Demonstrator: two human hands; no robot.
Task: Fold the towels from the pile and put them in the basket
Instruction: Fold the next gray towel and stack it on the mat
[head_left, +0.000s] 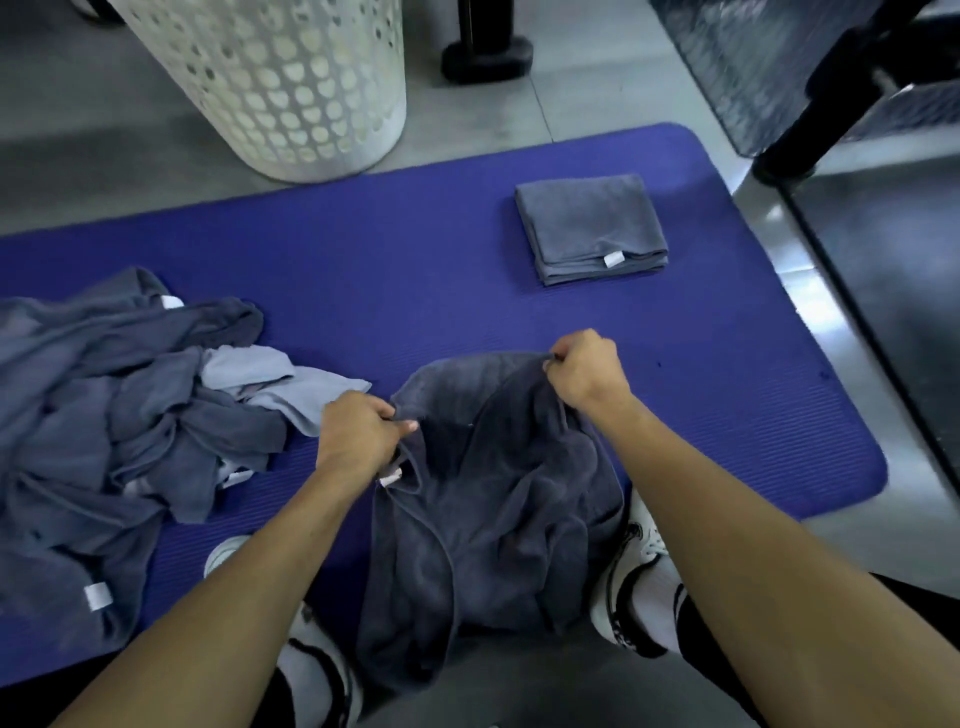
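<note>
Beside the held towel (493, 493) sprawls the pile (104, 415), folded towel (592, 228) beyond.

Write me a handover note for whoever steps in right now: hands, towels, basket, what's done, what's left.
Left hand: pinches the near-left edge of the dark grey towel.
Right hand: pinches the same towel's far edge; the towel hangs crumpled between both grips, partly on the blue mat.
Pile: unfolded grey towels heaped on the mat's left side.
Folded towel: one, lying on the mat at the far right, not in the basket.
Basket: white, perforated, standing on the floor beyond the mat; its inside is out of view.
Done: one towel folded.
Left: fold the held towel, then the pile, and move everything into the basket.
</note>
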